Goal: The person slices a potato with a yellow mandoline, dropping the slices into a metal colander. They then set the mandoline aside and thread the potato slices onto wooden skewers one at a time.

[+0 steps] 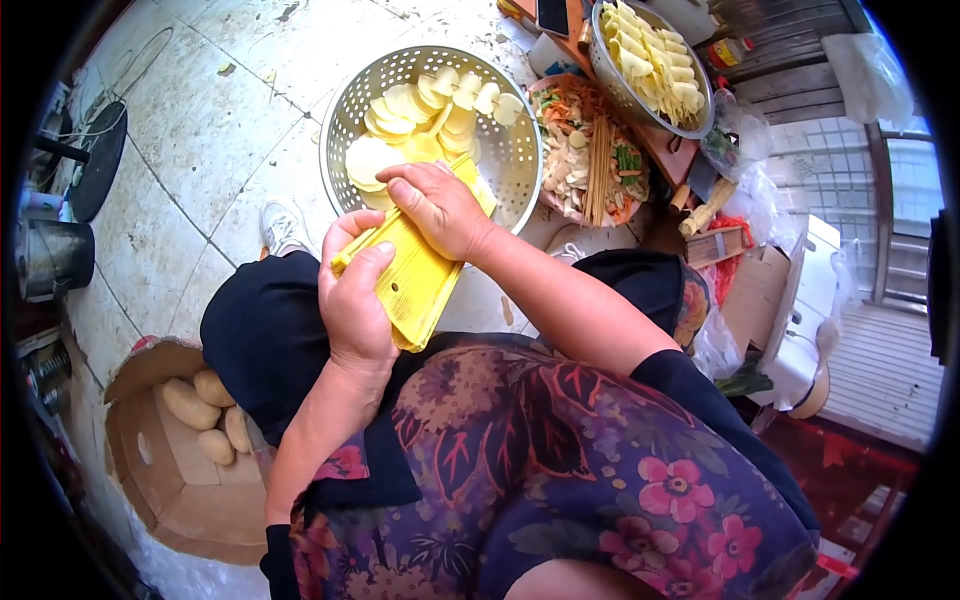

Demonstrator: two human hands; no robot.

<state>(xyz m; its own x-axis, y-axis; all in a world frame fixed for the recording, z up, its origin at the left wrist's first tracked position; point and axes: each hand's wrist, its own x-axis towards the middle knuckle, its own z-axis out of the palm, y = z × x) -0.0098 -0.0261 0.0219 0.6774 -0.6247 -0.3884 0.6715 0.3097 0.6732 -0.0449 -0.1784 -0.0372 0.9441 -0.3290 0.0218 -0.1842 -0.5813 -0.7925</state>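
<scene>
A yellow slicer board (425, 290) slants over the near edge of a metal colander (335, 150). My left hand (355, 285) grips its left side, the thumb lying on top. My right hand (440, 208) rests on the board's upper part with its fingers bent; what lies beneath the palm is hidden. Pale potato slices (400, 110) are piled inside the colander, and a row of slices (468, 92) runs along its far side.
Whole potatoes (188, 405) lie in a cardboard box (190, 500) at lower left. At upper right are a bowl of skewered slices (650, 60), a tray of chopped vegetables (565, 150) with wooden sticks (600, 170), and a phone (552, 15). A white foam box (805, 300) stands at right.
</scene>
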